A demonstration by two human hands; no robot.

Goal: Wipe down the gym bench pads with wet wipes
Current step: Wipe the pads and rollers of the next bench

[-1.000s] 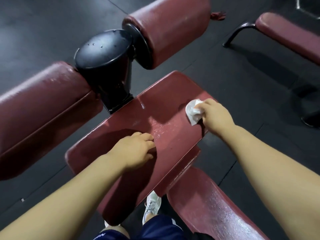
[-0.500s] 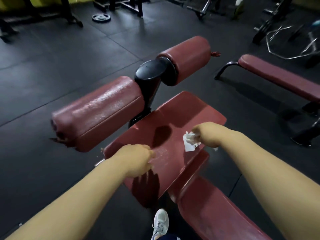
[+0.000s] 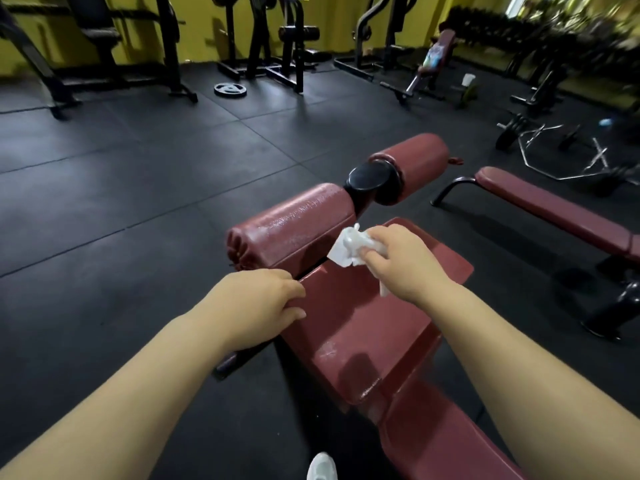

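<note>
Wet wipe (image 3: 348, 249) bunched in the right hand (image 3: 398, 263), at the seat pad's (image 3: 363, 323) far edge.
Head view: right fingers pinch the wipe just beside the roller pad (image 3: 294, 226) at 11 o'clock. The left hand (image 3: 256, 303) curls its fingers over the seat pad's 9 o'clock edge. Seat and roller glisten, so probably wiped; the neighbouring bench (image 3: 554, 209) at 3 o'clock looks dry, likely remaining.
</note>
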